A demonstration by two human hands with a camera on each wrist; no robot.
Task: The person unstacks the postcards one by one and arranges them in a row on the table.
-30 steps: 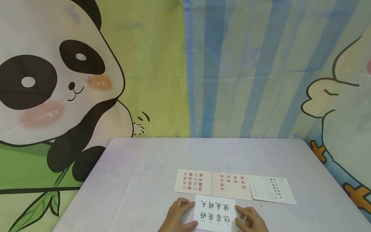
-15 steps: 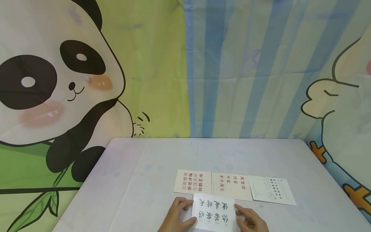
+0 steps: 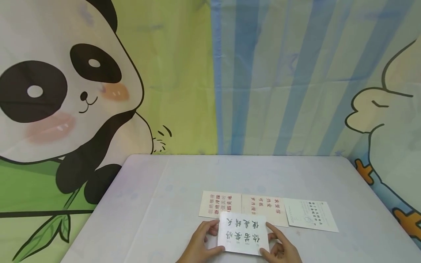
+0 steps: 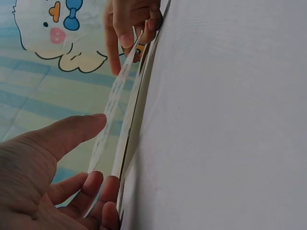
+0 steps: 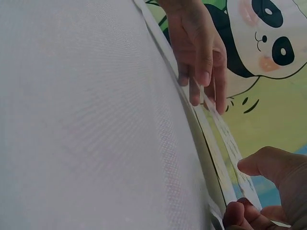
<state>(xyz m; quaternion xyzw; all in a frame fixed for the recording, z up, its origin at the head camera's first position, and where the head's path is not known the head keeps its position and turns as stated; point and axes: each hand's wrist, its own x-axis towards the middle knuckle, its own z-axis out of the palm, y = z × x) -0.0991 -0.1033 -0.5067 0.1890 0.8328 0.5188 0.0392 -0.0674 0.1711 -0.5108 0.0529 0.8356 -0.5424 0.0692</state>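
A white card [image 3: 243, 233] with black brush characters is held a little above the table [image 3: 158, 204], near its front edge. My left hand [image 3: 207, 239] pinches its left edge, thumb on the near side and fingers at the far corner. My right hand [image 3: 274, 241] pinches the right edge. The left wrist view shows the white card [image 4: 112, 110] edge-on between thumb and fingers of my left hand [image 4: 100, 153], raised off the cards below. In the right wrist view my right hand [image 5: 252, 189] pinches the same white card [image 5: 230, 143].
Three cards lie in a row beyond it: a beige card with red text [image 3: 217, 202], a second beige card [image 3: 266, 208] and a white printed card [image 3: 310, 215]. A cartoon panda cloth [image 3: 65, 91] hangs behind the table.
The white card has risen off the table and moved away from me, so its far edge now overlaps the two beige cards. Both hands went with it.
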